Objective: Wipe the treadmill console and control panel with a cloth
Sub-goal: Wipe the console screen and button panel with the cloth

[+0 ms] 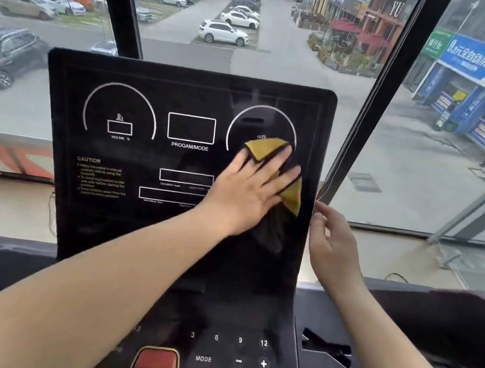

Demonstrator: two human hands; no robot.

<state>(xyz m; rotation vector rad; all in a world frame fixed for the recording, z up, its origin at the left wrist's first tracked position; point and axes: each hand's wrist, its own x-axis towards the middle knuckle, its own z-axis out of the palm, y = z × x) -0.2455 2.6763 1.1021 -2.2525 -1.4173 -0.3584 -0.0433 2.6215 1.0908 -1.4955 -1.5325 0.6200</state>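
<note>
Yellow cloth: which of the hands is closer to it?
Left. The left hand lies flat on the cloth; the right hand is beside it, at the console's right edge.

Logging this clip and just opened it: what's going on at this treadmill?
A person is wiping the upright console with a yellow and black cloth. The left hand presses the cloth flat against the console's right side. The right hand is at the console's right edge, fingers relaxed. Neither hand is on the lower control panel or its red button.
</note>
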